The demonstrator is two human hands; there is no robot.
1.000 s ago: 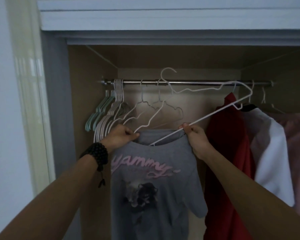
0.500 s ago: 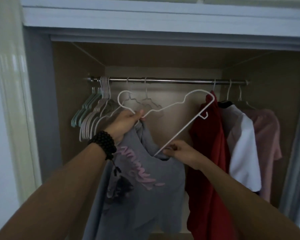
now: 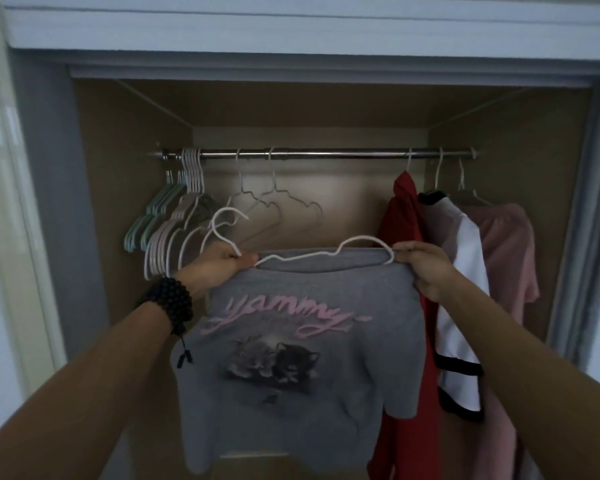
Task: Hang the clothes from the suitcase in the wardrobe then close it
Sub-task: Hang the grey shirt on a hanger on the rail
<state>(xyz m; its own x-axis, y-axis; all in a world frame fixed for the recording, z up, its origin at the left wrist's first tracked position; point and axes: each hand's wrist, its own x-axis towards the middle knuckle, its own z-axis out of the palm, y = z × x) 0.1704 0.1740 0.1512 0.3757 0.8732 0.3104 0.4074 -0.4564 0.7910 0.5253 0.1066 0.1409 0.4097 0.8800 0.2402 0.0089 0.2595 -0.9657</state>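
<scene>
Up close in the head view, I have a grey T-shirt (image 3: 302, 344) spread out in front of the open wardrobe (image 3: 125, 140), below the level of the metal rail (image 3: 326, 154). A white wire hanger (image 3: 326, 256) lies along its neckline, hook tipped over to the left. My left hand (image 3: 219, 268) is curled around the base of that hook and pinches the shirt's left shoulder together with it; a black bead bracelet (image 3: 170, 303) sits on that wrist. My right hand (image 3: 426, 268) grips the hanger's right end and the shirt's other shoulder, fingers folded around the cloth. The shirt hangs flat between my hands, showing pink script lettering above a print of two kittens. It is not on the rail.

On the rail's left end hangs a bunch of empty hangers (image 3: 174, 223), mint and pale pink, with two bare metal hangers (image 3: 284, 202) just beside them toward the middle. At the right end hang a red garment (image 3: 406, 237), touching the grey shirt's right edge, then a white garment with black trim (image 3: 465, 306), then a pink top (image 3: 506, 244) against the wardrobe's right wall.
</scene>
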